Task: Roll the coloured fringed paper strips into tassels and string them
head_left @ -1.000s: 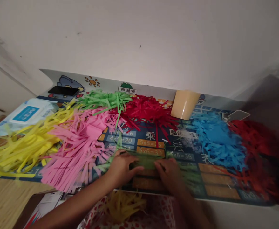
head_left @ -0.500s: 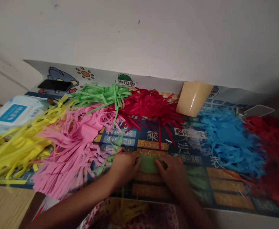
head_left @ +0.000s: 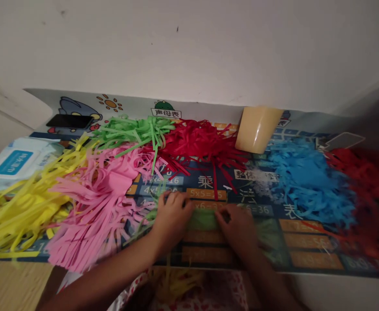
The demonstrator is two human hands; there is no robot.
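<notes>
A strip of green fringed paper lies between my hands, with cut fringe spreading out on both sides. My left hand is closed over its left part, fingers curled down. My right hand pinches its right part between thumb and fingers. Both forearms reach in from the bottom edge. Left of my left hand is a pile of pink fringed paper. Beyond the hands lies a bunch of red paper strips.
Yellow strips and a wet wipes pack are at left, with a phone behind. Green strips lie at the back. A tan cup, blue strips and dark red strips are at right, on a printed mat.
The whole view has shifted slightly. My left fingers have curled over the green paper, and my right hand keeps its pinch with little movement.
</notes>
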